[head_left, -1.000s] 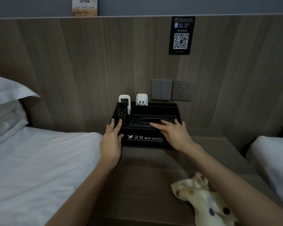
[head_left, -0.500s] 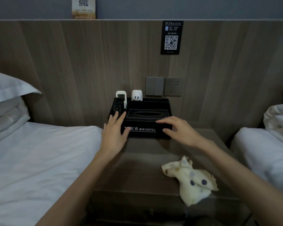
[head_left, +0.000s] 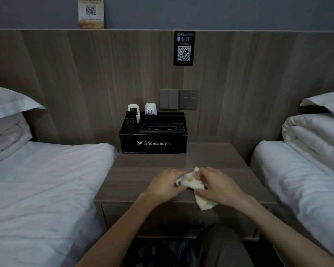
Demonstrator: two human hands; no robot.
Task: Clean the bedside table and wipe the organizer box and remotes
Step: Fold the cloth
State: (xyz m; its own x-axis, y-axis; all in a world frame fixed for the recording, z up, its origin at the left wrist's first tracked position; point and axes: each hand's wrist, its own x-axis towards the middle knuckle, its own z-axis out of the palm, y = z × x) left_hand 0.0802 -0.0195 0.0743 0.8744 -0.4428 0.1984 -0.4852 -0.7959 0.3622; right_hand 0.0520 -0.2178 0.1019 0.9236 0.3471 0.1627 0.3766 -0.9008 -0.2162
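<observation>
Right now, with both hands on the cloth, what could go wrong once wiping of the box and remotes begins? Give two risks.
1. The black remote and white remote stand upright in the box's left slot; a sweep across the top could tip them out.
2. The box sits at the table's left edge, beside the bed; a firm sideways push with the cloth might slide it off.

We find the box (head_left: 153, 140) at the back of the table (head_left: 143, 166), remotes (head_left: 131, 122) in its left slot, the cloth (head_left: 189, 182) near the front edge between our left hand (head_left: 165, 185) and right hand (head_left: 216, 186), a bed (head_left: 46, 180) either side.
</observation>
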